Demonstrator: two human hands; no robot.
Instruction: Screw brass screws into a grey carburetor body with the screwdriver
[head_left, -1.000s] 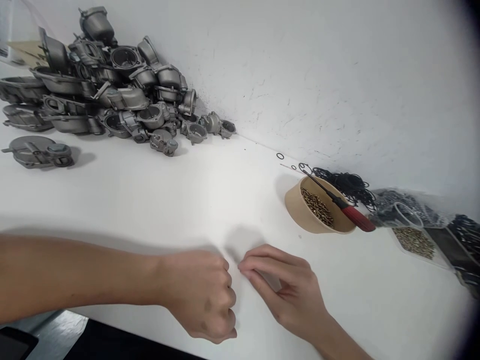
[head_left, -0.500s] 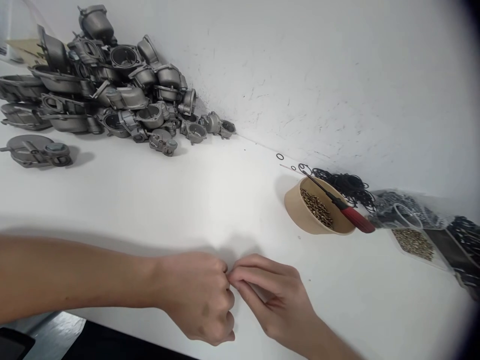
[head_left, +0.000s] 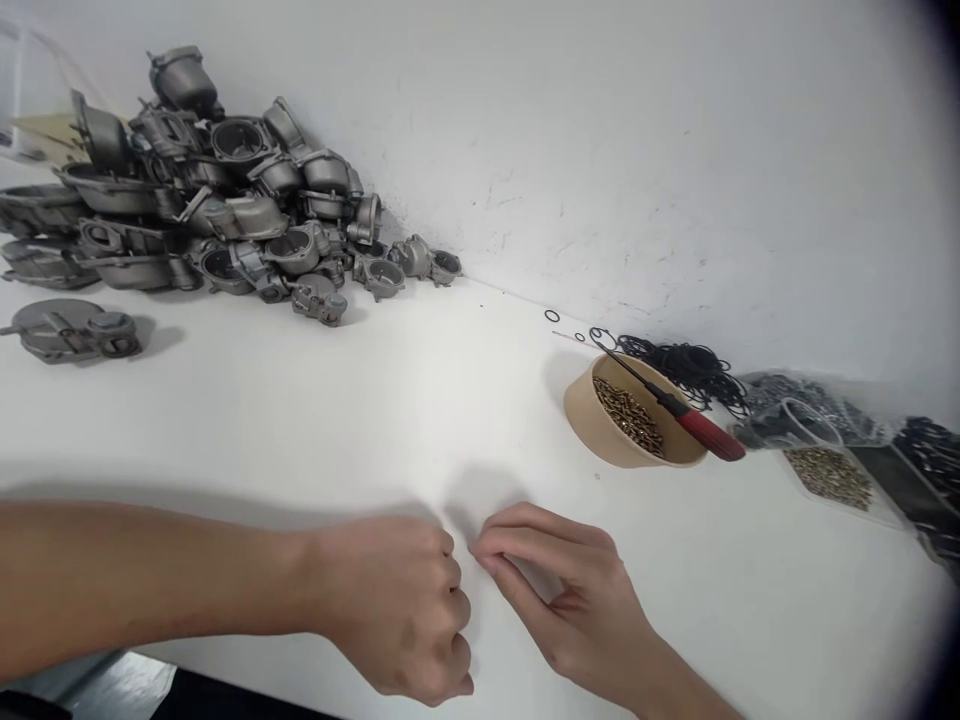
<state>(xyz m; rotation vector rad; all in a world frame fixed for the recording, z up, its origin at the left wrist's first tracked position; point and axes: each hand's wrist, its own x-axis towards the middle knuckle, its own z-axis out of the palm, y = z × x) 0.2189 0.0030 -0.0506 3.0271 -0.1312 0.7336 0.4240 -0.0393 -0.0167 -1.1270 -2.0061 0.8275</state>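
My left hand (head_left: 405,605) is closed in a fist, back of the hand up, over the white table near its front edge; whatever it may hold is hidden. Just to its right, a small gap away, my right hand (head_left: 566,590) has its thumb and fingertips pressed together in a pinch. Anything between those fingertips is too small to make out. Beyond my right hand stands a tan paper bowl (head_left: 600,430) with brass-coloured screws (head_left: 628,417) inside. A screwdriver with a red handle (head_left: 709,432) rests across the bowl's rim.
Grey metal housings (head_left: 247,215) are piled at the back left, with a single housing (head_left: 71,330) in front. Black rubber rings (head_left: 686,370) lie behind the bowl. At the right are a clear bag of parts (head_left: 810,410) and a tray of small brass-coloured pieces (head_left: 831,477).
My right hand has moved slightly right, and its fingertips have parted from my left fist, opening a gap between them. The camera view has shifted a little.
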